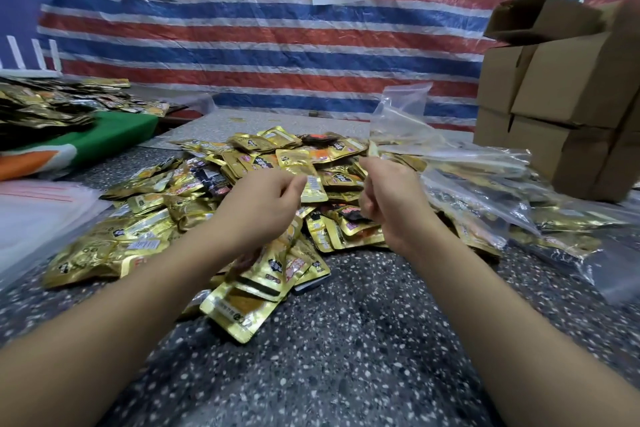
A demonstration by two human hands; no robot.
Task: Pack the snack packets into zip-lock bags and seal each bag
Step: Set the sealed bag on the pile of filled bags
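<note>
A big heap of gold snack packets (214, 204) lies on the speckled table (346, 340) in front of me. My left hand (266, 201) hovers over the heap with curled fingers, pinching the edge of one gold packet (314, 188). To its right, my right hand (391, 194) is clenched round the edge of a clear zip-lock bag (401, 114), which stands up behind the hand and trails off to the right. Several gold packets show through the bag. The two hands are a short gap apart.
Filled clear bags (512, 215) lie to the right, in front of stacked cardboard boxes (561, 97). A pile of empty zip-lock bags (38, 215) sits at the left edge. Behind it are a green cloth (114, 135) and another packet pile (52, 104). A striped tarp (263, 45) closes the back.
</note>
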